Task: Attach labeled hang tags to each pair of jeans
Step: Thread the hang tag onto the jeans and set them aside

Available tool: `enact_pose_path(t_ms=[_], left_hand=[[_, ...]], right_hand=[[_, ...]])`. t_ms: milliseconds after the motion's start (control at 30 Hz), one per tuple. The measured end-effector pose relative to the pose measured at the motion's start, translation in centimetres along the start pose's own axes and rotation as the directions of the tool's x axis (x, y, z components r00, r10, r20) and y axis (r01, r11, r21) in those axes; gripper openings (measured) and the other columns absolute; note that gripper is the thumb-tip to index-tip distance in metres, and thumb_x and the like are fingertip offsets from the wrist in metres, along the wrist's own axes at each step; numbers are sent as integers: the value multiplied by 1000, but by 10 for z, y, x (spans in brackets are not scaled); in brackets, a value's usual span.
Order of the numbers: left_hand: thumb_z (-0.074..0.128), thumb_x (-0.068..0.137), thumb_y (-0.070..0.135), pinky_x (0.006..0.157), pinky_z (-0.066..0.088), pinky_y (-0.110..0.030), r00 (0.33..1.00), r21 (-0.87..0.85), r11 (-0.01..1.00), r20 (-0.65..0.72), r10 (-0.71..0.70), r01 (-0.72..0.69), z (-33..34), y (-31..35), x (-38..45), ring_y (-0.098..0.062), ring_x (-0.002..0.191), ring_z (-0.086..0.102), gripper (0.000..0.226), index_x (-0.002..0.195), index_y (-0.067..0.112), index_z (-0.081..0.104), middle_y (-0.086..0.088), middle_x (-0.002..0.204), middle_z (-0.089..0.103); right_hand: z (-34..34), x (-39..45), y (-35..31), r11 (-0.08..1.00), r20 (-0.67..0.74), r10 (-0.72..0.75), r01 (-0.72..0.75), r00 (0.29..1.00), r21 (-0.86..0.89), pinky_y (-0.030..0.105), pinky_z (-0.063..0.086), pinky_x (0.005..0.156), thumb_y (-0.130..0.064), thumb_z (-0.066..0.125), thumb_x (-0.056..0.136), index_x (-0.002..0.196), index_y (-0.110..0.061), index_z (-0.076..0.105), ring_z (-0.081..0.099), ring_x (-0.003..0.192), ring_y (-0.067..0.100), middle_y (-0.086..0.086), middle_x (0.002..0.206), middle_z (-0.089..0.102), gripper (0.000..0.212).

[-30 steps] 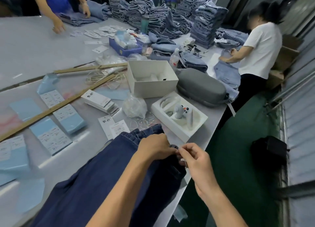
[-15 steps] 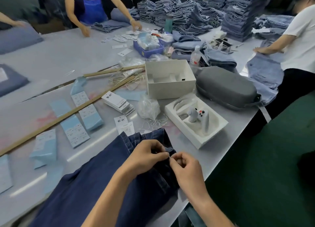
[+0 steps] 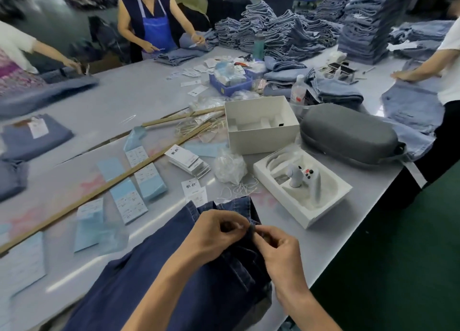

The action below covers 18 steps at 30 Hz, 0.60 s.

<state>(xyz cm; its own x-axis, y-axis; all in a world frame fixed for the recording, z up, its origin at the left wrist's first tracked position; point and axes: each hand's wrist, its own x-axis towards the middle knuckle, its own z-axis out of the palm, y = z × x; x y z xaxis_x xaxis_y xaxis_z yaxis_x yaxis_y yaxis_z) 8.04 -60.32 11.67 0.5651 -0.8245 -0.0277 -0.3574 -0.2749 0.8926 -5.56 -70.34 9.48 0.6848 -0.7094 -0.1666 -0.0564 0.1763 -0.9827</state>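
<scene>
From the head camera, both hands meet at the top edge of a pair of dark blue jeans [image 3: 154,281] lying on the grey table [image 3: 129,99]. The left hand [image 3: 214,233] has its fingers curled in and pinches a small bit of the waistband, maybe a belt loop. The right hand [image 3: 276,251] is right beside it, almost touching, fingers curled too, pinching at the same spot. It may hold a thin string, but that is too small to tell. This looks like the step of threading a tag string through the loop. No tag hangs on these jeans yet, as far as can be seen. The next move likely needs a tag: two loose hang tags [image 3: 195,190] lie just past the left hand, and a stack of tags [image 3: 188,160] sits farther out. Loose white strings [image 3: 239,188] and a clear plastic bag [image 3: 229,166] lie past the fingers. An open white tray [image 3: 321,211] sits close beyond the right hand and could get bumped on a reach. A long wooden stick [image 3: 104,186] lies well off to the left.
</scene>
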Motion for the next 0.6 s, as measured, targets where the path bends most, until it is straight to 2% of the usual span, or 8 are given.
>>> enact_pose_path(t_ms=[67,133,267,467,533,600], left_hand=[[80,86,10,72,55,-27,998,34,999,-53,24,-22,3,-1,0,-8,74,66,18,92,28,80,8,82,73],[82,84,13,68,49,-23,993,102,992,-86,79,-71,5,-4,0,-6,70,60,13,91,23,81,10,80,68],[81,86,16,72,52,-22,981,205,965,-73,180,-161,9,-4,-4,-9,81,65,10,92,24,80,13,88,69],[77,89,22,75,50,-22,995,249,965,-15,95,-88,10,0,4,-3,81,61,7,91,28,76,19,84,65],[75,90,21,73,47,-17,997,205,976,-14,82,-77,11,-1,3,-2,78,61,9,89,29,73,19,82,66],[72,92,16,73,47,-15,997,36,999,-63,39,-37,12,-1,1,-2,75,63,9,89,25,72,14,82,70]], right_hand=[[-2,1,0,1000,-5,11,-11,1000,8,22,58,70,-9,75,88,87,-32,81,75,81,17,2,84,78,24],[-4,1,2,1000,-6,15,-15,1000,-20,21,58,69,-10,74,89,86,-32,80,74,78,14,2,81,77,24],[-9,3,5,996,27,32,-30,999,-88,22,57,67,-12,71,92,84,-30,78,70,72,13,4,76,74,21],[-13,5,3,997,69,71,-69,995,-31,25,59,70,-8,69,93,85,-26,79,74,78,22,7,81,76,22],[-14,5,2,997,70,67,-64,995,-39,24,58,69,-11,69,94,86,-26,78,74,79,22,6,81,76,20],[-14,6,0,997,96,40,-33,995,-74,23,57,66,-16,69,94,89,-29,78,73,78,19,4,82,76,16]])
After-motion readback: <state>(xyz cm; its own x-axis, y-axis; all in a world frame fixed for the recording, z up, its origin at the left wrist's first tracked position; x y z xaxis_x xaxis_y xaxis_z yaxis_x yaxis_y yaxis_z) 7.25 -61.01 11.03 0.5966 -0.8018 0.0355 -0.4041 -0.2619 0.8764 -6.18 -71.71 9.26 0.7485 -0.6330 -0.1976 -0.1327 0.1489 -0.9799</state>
